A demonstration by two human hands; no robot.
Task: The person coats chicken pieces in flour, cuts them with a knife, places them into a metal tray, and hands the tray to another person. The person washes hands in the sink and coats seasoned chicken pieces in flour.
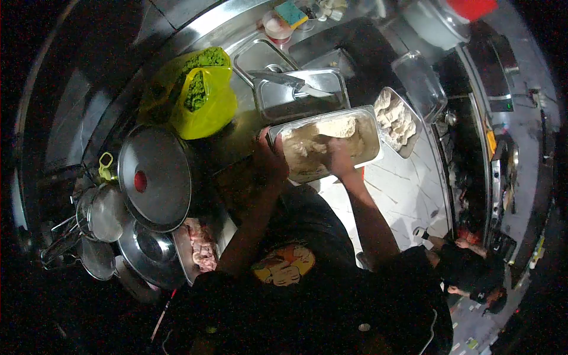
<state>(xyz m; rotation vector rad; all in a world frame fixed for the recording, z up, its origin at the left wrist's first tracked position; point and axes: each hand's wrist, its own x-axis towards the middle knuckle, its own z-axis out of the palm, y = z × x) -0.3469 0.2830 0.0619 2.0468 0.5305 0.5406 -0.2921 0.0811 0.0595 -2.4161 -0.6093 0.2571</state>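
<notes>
A deep steel pan of pale flour is held in front of my body. My left hand grips its left end, with the fingers at the rim. Inside the pan, by the flour, is my right hand; it is blurred, so its fingers and anything in them cannot be made out. Right of the pan stands a smaller metal tray holding flour-coated pieces. Behind it, a knife lies across an empty-looking steel pan.
Yellow-green bags of chopped greens sit at the back left. Large round lids, strainers and a tray of raw meat are at left. A clear container stands right; a person in dark clothes is farther right.
</notes>
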